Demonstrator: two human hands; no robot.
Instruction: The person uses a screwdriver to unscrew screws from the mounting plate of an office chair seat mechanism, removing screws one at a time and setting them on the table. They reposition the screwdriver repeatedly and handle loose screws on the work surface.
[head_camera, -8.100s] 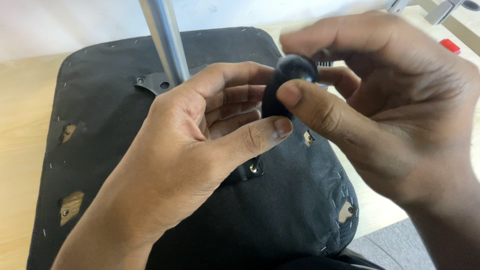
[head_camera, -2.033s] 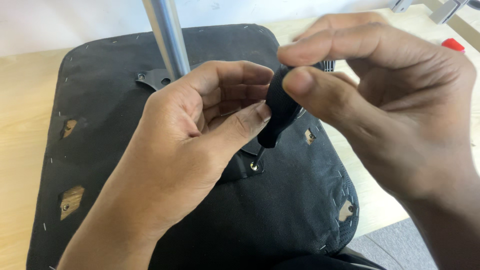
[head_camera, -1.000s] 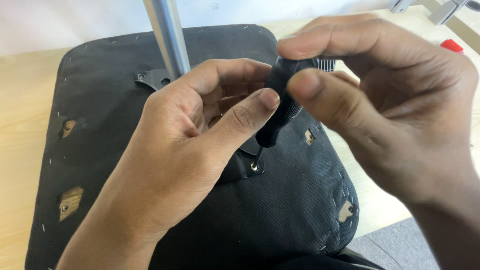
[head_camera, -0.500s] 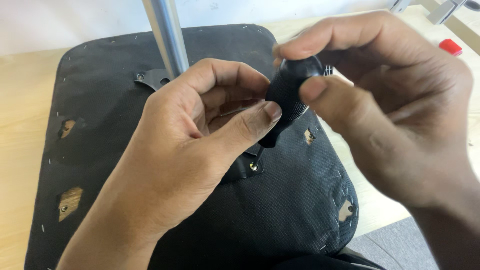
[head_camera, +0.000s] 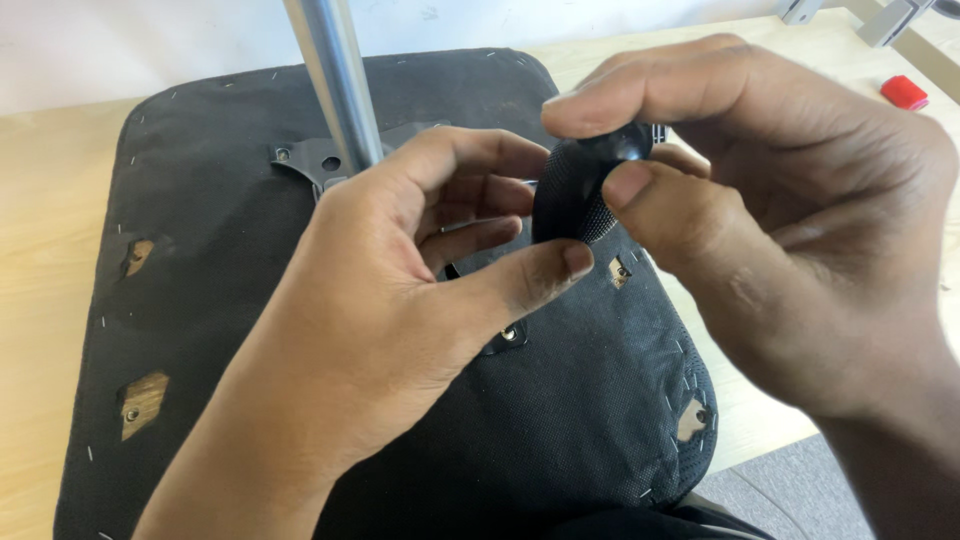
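Note:
An upturned chair seat (head_camera: 200, 230) covered in black fabric lies before me, with a silver metal column (head_camera: 335, 90) rising from a black mounting plate (head_camera: 300, 160). My right hand (head_camera: 790, 240) grips the black textured handle of a screwdriver (head_camera: 575, 195) between thumb and fingers. My left hand (head_camera: 400, 300) cups around the tool's lower part, thumb resting against the handle's underside; the shaft is hidden behind that thumb. A small screw (head_camera: 510, 335) sits in the plate just below the left thumb.
The seat rests on a light wooden floor (head_camera: 40, 200). Cut-outs in the fabric show wood with screw holes (head_camera: 140, 400). A small red object (head_camera: 905, 92) lies at the far right, near grey metal parts (head_camera: 890, 18). Grey carpet (head_camera: 790, 495) shows bottom right.
The screwdriver handle has been tilted and turned in my right fingers over the screw. Both hands stay over the same spot on the seat.

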